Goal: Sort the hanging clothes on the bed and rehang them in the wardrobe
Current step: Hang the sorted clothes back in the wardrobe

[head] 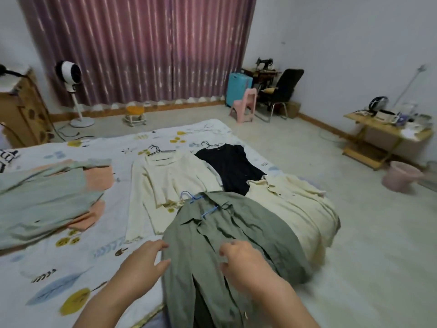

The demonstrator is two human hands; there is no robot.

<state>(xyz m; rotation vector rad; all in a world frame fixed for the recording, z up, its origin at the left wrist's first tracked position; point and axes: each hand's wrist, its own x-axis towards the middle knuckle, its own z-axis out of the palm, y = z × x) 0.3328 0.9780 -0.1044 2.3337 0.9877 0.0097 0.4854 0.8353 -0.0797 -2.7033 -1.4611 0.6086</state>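
Bed [71,268], covered in a white sheet printed with yellow, blue and grey leaf shapes, is filling the left and centre of the view; no readable writing is showing on it or on any garment. Pale green garments [40,204] are lying over peach-coloured ones [99,177] at the bed's left side. Olive green shirt [224,245] is lying spread at the near edge of the bed, its lower part hanging over the edge, with a blue hanger [192,197] poking out at its collar. Cream blouse [170,183] is lying flat beyond it, a dark hanger [157,150] at its neck. Cream button shirt [295,204] is draping over the bed's right corner. Black top [233,168] is lying between the two cream pieces, a thin hanger [210,145] at its neck. Left hand [144,263] is reaching forward from a bare forearm, fingers loosely extended, the fingertips touching the left edge of the olive green shirt and gripping nothing. Right hand [238,259] is hovering palm-down over the same shirt's front, fingers half curled; whether they are pinching fabric cannot be told. Beyond the bed, purple curtains [142,48], a standing fan [71,74], a blue suitcase [237,87], a black chair [283,91], a pink stool [244,105], a low table [385,136] crowded with small items, and a pink bucket [399,177] are standing on the floor [307,150].
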